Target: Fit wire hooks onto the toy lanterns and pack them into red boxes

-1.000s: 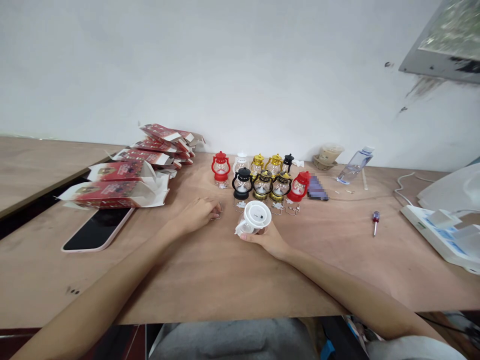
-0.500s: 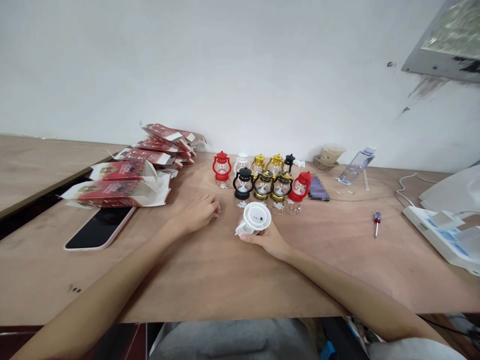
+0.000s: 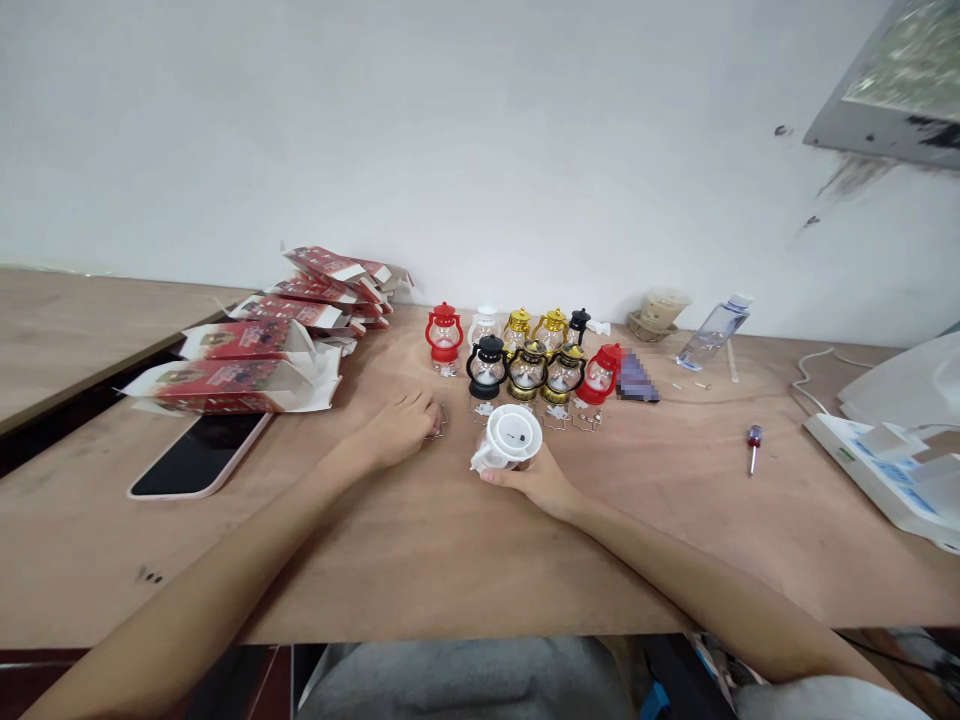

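Observation:
My right hand (image 3: 551, 485) is wrapped round a white toy lantern (image 3: 515, 432), tipped so that its round base faces me. A small dark slot and a switch-like square show in that base. To the left, my left hand (image 3: 403, 428) rests low on the table with its fingers curled and pressed together. Beside those fingertips lies a thin bent wire piece (image 3: 442, 420); whatever the fingers hold is hidden. Just beyond the white lantern stand several small lanterns, among them a black one (image 3: 487, 368), a black-and-gold one (image 3: 527, 372) and a red one (image 3: 600, 374).
Flattened red cartons (image 3: 225, 385) are heaped at the left, above a phone (image 3: 196, 458). Wire pieces (image 3: 556, 420) lie before the lanterns. Rightward are a screwdriver (image 3: 754, 448), a bottle (image 3: 712, 335), a cup (image 3: 660, 312) and a power strip (image 3: 877, 475).
My left hand has shifted very slightly, its fingers still by the wire piece. The right hand and the white lantern stay where they were.

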Demonstrator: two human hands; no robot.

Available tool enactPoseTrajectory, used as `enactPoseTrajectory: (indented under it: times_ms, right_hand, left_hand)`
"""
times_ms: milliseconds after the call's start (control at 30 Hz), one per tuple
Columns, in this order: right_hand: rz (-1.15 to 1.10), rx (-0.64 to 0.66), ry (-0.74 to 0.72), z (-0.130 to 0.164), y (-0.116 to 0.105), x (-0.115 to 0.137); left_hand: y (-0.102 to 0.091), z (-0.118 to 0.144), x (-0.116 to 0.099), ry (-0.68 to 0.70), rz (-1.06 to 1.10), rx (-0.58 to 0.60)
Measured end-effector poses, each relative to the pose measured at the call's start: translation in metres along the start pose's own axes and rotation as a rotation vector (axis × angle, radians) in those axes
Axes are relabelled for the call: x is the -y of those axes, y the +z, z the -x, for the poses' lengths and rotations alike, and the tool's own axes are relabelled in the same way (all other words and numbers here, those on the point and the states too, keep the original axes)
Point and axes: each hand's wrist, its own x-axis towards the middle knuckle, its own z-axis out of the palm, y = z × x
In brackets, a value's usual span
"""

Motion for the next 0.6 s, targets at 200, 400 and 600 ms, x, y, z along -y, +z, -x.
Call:
enactPoseTrajectory:
  times_ms: [200,400,600]
  right_hand:
    - [0.007,-0.003,-0.003,0.0001,0.0,0.0]
    - [0.005,0.006,-0.002,0.0,-0.0003,-0.0013]
    - [0.007,0.01,0.008,-0.0003,-0.0002,-0.0009]
  left_hand:
    - [-0.0003,-0.0002,-0.002,-0.018,-0.064,0.013]
    - [0.0024,-0.0002,-0.0018,-0.008,-0.097,-0.022]
    - [0.0017,0.0012,-0.0021,0.007,-0.105,0.002]
